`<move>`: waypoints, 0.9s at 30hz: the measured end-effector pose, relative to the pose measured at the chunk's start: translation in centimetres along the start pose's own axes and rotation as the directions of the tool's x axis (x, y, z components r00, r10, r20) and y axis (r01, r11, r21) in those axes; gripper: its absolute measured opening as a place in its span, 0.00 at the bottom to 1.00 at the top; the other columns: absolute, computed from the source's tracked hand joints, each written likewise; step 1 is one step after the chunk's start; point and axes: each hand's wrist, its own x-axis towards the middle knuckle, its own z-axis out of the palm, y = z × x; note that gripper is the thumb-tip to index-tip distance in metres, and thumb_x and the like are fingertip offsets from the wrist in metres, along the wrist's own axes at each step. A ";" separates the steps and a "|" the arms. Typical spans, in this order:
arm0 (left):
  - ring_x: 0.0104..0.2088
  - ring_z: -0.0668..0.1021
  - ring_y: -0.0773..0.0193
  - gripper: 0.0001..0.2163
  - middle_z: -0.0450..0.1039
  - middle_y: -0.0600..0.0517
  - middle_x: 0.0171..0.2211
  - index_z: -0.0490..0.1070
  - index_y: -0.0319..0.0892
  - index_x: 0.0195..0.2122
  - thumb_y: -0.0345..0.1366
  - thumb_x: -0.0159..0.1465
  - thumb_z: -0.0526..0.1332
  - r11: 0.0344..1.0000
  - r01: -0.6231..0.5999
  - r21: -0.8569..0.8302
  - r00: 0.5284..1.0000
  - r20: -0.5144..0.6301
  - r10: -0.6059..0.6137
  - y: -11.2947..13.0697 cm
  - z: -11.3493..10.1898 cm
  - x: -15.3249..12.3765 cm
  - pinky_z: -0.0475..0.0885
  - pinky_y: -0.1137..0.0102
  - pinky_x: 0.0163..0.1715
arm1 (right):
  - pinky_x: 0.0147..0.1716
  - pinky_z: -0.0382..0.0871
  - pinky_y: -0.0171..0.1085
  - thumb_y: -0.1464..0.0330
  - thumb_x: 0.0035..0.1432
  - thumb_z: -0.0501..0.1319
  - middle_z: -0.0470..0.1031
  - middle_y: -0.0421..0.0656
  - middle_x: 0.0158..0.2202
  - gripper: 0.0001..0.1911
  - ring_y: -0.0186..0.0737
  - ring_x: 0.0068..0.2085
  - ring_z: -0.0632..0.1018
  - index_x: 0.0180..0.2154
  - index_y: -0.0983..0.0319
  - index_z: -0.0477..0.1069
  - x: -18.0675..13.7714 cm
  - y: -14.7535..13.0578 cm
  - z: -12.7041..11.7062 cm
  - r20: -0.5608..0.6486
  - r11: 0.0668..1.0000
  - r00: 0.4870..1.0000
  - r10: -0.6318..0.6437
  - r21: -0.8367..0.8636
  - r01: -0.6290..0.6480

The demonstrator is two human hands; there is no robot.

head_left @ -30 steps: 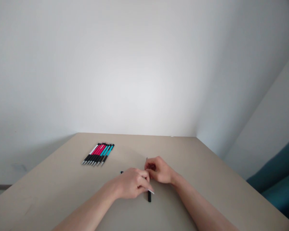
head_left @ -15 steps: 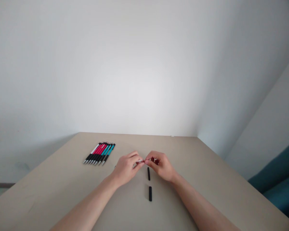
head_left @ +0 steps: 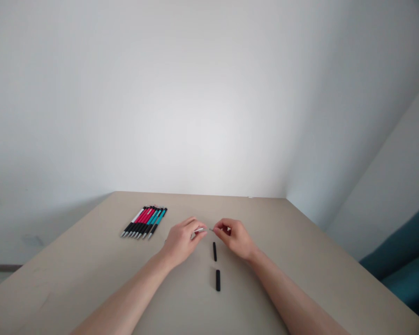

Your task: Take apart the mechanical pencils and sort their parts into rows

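My left hand (head_left: 183, 236) is closed, its thumb and fingers pinching a slim white pen part (head_left: 199, 230) whose end points right. Most of that part is hidden inside the hand. Across a small gap, my right hand (head_left: 234, 236) pinches a tiny thin greyish piece (head_left: 211, 229), too small to name, its tip turned toward the white end. Below the hands on the table lie a thin black stick-like piece (head_left: 214, 251) and, nearer me, a thicker short black piece (head_left: 218, 280).
On the beige table (head_left: 174, 298), a row of several pens (head_left: 145, 223) lies to the left, with white, pink and teal barrels and black grips. A white wall (head_left: 202, 116) stands behind the table. Teal fabric (head_left: 401, 265) hangs at the right edge.
My hands were meeting at the fingertips; now they are slightly apart, the right one shifted a little to the right. The small thin piece now shows between them. The black pieces have stayed.
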 end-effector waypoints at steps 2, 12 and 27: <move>0.33 0.72 0.67 0.04 0.71 0.54 0.34 0.70 0.44 0.37 0.33 0.62 0.57 0.999 0.026 0.020 1.000 -0.007 -0.026 -0.2 0.0 0.0 0.64 0.75 0.32 | 0.26 0.59 0.32 0.66 0.55 0.56 0.71 0.41 0.24 0.10 0.33 0.25 0.68 0.29 0.64 0.73 0.2 0.6 -0.2 -0.038 0.996 0.998 0.043 -0.080 -0.046; 0.30 0.71 0.66 0.07 0.69 0.51 0.29 0.69 0.39 0.32 0.33 0.63 0.53 0.991 0.039 -0.131 0.998 0.063 -0.031 -0.2 -0.3 0.2 0.64 0.74 0.30 | 0.32 0.61 0.32 0.69 0.54 0.56 0.77 0.43 0.30 0.09 0.36 0.32 0.74 0.30 0.61 0.75 0.3 0.8 -0.2 0.064 0.948 0.986 0.156 -0.290 -0.131; 0.33 0.71 0.66 0.07 0.69 0.51 0.30 0.70 0.39 0.30 0.28 0.63 0.53 0.991 -0.015 -0.135 0.999 0.049 0.022 -1.2 0.2 0.3 0.64 0.72 0.35 | 0.28 0.59 0.32 0.69 0.52 0.58 0.77 0.42 0.28 0.06 0.36 0.30 0.73 0.29 0.60 0.75 0.1 1.5 0.2 0.107 0.936 0.983 0.146 -0.338 -0.102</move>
